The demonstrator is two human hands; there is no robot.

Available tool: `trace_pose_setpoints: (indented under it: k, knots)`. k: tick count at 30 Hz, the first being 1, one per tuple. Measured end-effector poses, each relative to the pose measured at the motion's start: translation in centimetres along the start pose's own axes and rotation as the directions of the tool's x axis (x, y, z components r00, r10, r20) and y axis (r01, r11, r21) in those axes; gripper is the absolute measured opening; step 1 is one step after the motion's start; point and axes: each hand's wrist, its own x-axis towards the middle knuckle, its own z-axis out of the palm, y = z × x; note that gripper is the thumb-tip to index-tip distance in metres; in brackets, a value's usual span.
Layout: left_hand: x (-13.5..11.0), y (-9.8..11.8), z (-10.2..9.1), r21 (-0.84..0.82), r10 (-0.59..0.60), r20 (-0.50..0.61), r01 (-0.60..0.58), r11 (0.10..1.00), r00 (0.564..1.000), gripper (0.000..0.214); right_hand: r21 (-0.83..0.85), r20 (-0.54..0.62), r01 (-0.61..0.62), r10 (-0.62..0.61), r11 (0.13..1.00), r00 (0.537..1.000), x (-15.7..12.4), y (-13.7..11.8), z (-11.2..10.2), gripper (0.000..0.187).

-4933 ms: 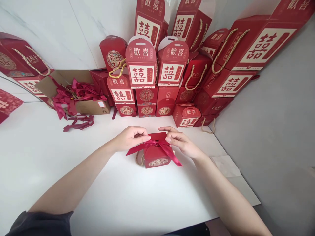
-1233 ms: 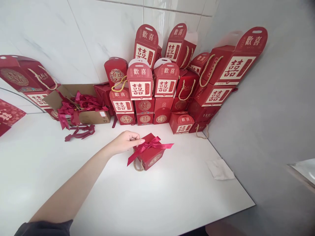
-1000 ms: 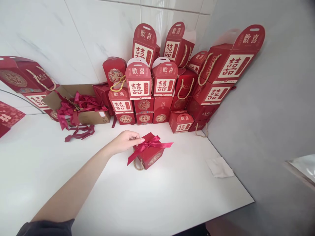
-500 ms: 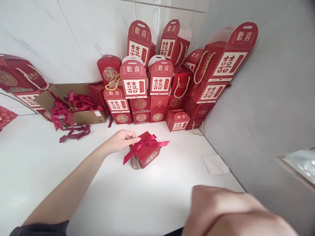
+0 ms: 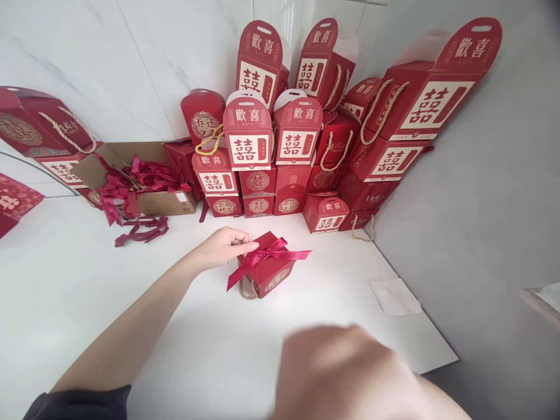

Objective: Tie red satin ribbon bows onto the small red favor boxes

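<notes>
Head view: box [image 5: 272, 279] sits on table [image 5: 201, 344]; left hand [image 5: 225, 247] pinches its ten-o'clock edge. Right hand [image 5: 341, 376], blurred, at box's five o'clock; can't tell its grip. Probably best to pinch lightly, keep box steady, avoid crushing bow [image 5: 275, 250].

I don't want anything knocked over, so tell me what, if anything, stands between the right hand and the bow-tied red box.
Nothing visible does: only the white tabletop shows between the blurred right hand and the box. The left hand is at the box's left side, off that path.
</notes>
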Motion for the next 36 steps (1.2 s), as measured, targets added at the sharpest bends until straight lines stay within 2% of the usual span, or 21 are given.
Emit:
trace_pose_setpoints:
  k: [2,4,5,7,10,12,16,21,24,25,27,30,32,34,35,36]
  knots:
    - [0.0,0.0,0.1,-0.001,0.021,0.000,-0.021,1.000,1.000,0.046,-0.026,0.035,0.146,-0.145,0.989,0.989,2.0,0.9,2.0,0.038]
    - [0.1,-0.2,0.2,0.014,0.037,-0.005,-0.037,0.999,0.999,0.047,-0.315,0.011,0.303,-0.316,0.899,0.949,3.8,2.3,4.8,0.028]
    - [0.1,-0.3,0.3,0.033,0.037,-0.020,-0.036,0.999,0.999,0.049,-0.433,0.026,0.324,-0.348,0.841,0.937,4.5,3.1,6.3,0.029]
    - [0.1,-0.4,0.6,0.112,0.026,-0.093,-0.015,0.994,0.995,0.053,-0.542,0.004,0.319,-0.377,0.778,0.926,5.4,4.5,8.8,0.024]
    - [0.0,-0.3,1.2,0.297,0.037,-0.266,0.045,0.954,0.963,0.061,-0.550,-0.023,0.343,-0.425,0.761,0.905,5.6,5.9,10.8,0.015]
    - [-0.1,-0.1,1.7,0.386,0.043,-0.325,0.091,0.918,0.945,0.064,-0.519,-0.042,0.367,-0.452,0.772,0.891,5.3,6.2,11.0,0.018]
    - [-0.2,0.3,2.2,0.457,0.021,-0.318,0.134,0.880,0.948,0.066,-0.409,-0.054,0.413,-0.473,0.814,0.879,4.6,6.6,9.8,0.020]
    - [-0.4,0.5,2.5,0.494,0.060,-0.328,0.117,0.862,0.943,0.066,-0.131,0.049,0.493,-0.491,0.860,0.870,4.4,7.2,7.1,0.014]
    - [-0.5,0.6,2.5,0.503,0.062,-0.332,0.121,0.856,0.941,0.063,0.040,0.082,0.480,-0.482,0.876,0.872,4.6,7.7,5.3,0.009]
    - [-0.5,0.7,2.5,0.507,0.062,-0.329,0.121,0.853,0.942,0.063,0.074,0.033,0.458,-0.461,0.886,0.887,4.7,7.9,4.7,0.017]
    - [-0.6,0.8,2.4,0.514,0.062,-0.305,0.110,0.851,0.950,0.062,0.076,-0.146,0.387,-0.374,0.919,0.916,4.7,8.5,3.3,0.033]
    - [-0.6,1.0,2.2,0.523,0.049,-0.251,0.093,0.847,0.967,0.062,0.013,-0.427,0.195,-0.171,0.981,0.888,3.8,9.6,0.5,0.046]
    - [-0.6,1.0,2.0,0.532,0.038,-0.240,0.098,0.841,0.970,0.063,-0.005,-0.582,-0.049,0.037,0.999,0.813,2.2,10.3,-1.8,0.046]
    - [-0.5,0.9,2.0,0.539,0.038,-0.241,0.101,0.836,0.970,0.063,-0.003,-0.689,-0.359,0.258,0.933,0.677,-0.2,11.2,-3.9,0.040]
    - [-0.4,0.9,1.9,0.540,0.041,-0.241,0.099,0.836,0.970,0.063,-0.026,-0.676,-0.482,0.340,0.876,0.654,-1.6,11.8,-4.7,0.033]
    - [-0.4,0.8,1.9,0.539,0.043,-0.240,0.096,0.837,0.970,0.063,-0.084,-0.641,-0.584,0.405,0.807,0.652,-3.2,12.6,-5.2,0.028]
